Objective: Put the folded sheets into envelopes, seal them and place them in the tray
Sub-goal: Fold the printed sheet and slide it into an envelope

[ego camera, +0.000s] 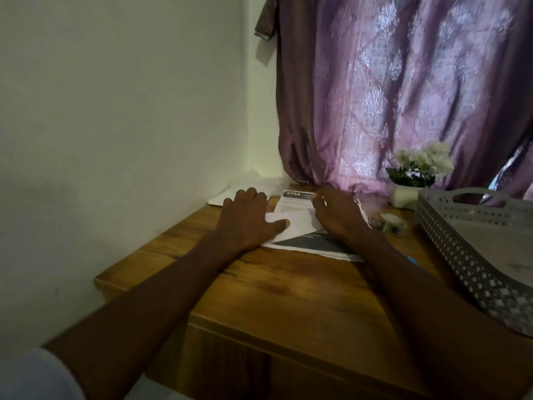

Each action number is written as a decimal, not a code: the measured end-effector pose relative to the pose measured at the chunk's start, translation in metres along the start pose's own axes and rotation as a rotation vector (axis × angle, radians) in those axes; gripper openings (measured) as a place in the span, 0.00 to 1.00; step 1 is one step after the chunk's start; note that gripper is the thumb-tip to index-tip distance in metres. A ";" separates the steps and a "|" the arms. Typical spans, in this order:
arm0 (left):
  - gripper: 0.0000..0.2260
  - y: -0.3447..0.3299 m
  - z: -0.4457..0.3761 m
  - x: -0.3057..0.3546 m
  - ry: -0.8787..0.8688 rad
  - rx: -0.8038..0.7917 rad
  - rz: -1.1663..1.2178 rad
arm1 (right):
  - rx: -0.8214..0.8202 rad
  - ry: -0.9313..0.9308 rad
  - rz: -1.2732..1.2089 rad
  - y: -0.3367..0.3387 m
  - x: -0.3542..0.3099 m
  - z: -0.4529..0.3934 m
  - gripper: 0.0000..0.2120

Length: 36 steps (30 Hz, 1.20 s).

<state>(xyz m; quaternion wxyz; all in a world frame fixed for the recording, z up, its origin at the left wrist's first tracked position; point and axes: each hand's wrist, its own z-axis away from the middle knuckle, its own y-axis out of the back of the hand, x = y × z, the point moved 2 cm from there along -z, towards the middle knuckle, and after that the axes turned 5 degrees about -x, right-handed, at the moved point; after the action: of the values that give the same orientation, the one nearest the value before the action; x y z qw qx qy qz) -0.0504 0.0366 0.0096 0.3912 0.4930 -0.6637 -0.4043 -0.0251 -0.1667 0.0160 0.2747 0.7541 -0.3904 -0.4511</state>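
1. Both hands rest at the far end of the bench (288,301). My left hand (248,217) lies flat with fingers spread, thumb pressing a white folded sheet (291,223). My right hand (337,210) has fingers curled at the sheet's far right edge; I judge it is pinching the paper, though the grip itself is hidden.
2. Sheet position: directly between the hands, on top of a printed page (297,197), long axis running left to right. Both hands touch it; neither is nearer.
3. White envelopes (223,199) lie just beyond the left hand, by the wall.
4. Grey perforated tray (450,235) stands to the right, well apart from the sheet. No envelope visible inside.
5. Tape roll (390,222) sits between right hand and tray.
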 end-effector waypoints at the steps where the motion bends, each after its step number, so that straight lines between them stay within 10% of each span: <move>1: 0.31 0.003 -0.005 0.003 -0.006 0.029 -0.037 | 0.012 -0.002 -0.001 0.000 -0.001 -0.001 0.14; 11: 0.14 -0.006 -0.042 0.041 0.073 0.062 0.069 | 0.187 -0.031 0.322 0.008 -0.002 0.001 0.17; 36: 0.13 -0.024 -0.050 0.010 -0.070 -0.111 0.299 | -0.311 -0.217 0.154 -0.006 0.012 -0.001 0.19</move>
<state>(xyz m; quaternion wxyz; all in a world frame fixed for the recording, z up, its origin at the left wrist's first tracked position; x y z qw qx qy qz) 0.0012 0.0145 0.0070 0.4504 0.3519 -0.7195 -0.3944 -0.0187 -0.1734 0.0065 0.3777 0.6176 -0.3998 -0.5621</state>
